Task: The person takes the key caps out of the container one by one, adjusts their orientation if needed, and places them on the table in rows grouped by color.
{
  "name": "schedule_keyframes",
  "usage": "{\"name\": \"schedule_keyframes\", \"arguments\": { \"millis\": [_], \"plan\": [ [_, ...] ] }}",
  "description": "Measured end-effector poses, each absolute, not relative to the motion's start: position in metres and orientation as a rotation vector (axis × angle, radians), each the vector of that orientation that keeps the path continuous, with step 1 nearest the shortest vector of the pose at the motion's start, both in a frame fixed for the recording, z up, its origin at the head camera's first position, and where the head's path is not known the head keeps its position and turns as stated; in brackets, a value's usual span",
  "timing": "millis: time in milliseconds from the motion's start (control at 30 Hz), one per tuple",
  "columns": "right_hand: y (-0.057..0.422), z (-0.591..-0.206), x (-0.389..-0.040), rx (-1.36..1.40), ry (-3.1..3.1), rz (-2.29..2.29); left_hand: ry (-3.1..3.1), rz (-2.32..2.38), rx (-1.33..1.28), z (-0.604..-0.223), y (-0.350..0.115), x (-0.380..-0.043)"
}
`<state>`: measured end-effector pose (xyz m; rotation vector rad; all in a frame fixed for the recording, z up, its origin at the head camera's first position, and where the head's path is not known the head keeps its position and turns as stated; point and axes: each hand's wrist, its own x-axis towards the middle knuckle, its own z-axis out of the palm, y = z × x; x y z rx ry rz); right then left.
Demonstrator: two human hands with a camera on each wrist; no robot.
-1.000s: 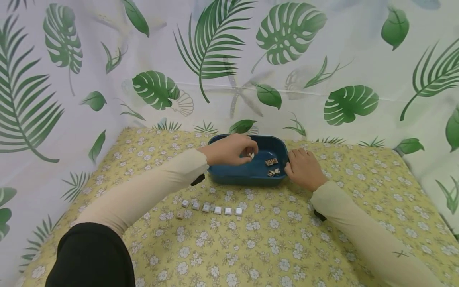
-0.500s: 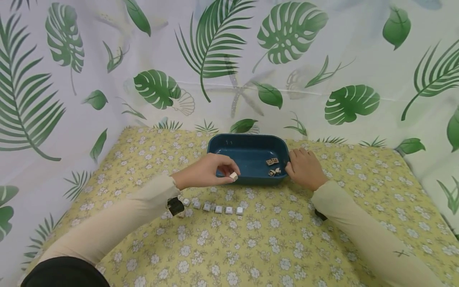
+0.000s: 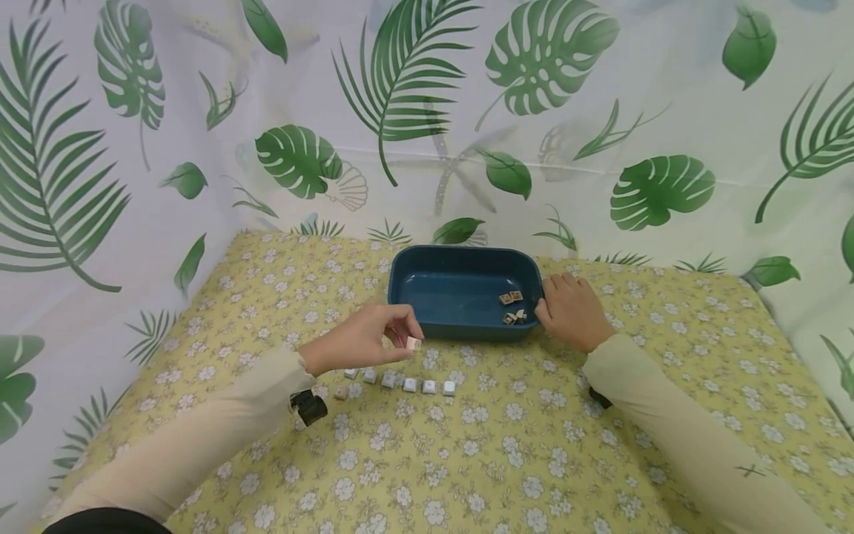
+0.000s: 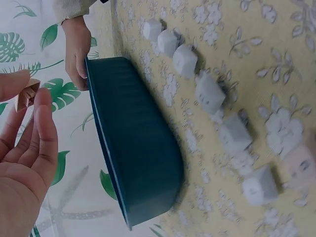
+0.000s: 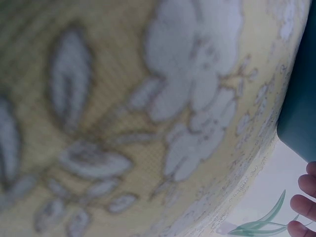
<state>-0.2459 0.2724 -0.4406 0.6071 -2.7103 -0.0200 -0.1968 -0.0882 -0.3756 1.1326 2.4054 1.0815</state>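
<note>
Between thumb and fingertips, my left hand (image 3: 363,337) pinches a beige keycap (image 3: 414,344) just in front of the dark blue plastic bin (image 3: 467,331). The left wrist view shows that keycap's hollow brown underside (image 4: 28,94). At the bin's right end, my right hand (image 3: 572,311) grips the rim, its fingers (image 5: 302,202) partly cut off in the right wrist view. Several beige and brown keycaps (image 3: 511,298) lie inside at the right. A row of several white keycaps (image 3: 410,385) lies on the cloth below my left hand, with one beige keycap (image 3: 341,392) in front of its left end.
A yellow flowered cloth (image 3: 507,460) covers the table. Behind it and at the sides hang white sheets (image 3: 427,81) printed with green leaves. Black straps with small devices (image 3: 308,406) sit on the wrists.
My left hand has come out of the bin with the keycap, moving left and toward me above the row's left part. My right hand stays at the rim.
</note>
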Motion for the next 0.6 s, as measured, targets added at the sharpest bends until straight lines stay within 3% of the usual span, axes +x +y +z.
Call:
{"name": "schedule_keyframes", "arguments": {
  "millis": [600],
  "plan": [
    [0.273, -0.443, -0.248, 0.614, -2.714, -0.005, 2.284, 1.221, 0.971, -0.399, -0.105, -0.176]
  ]
}}
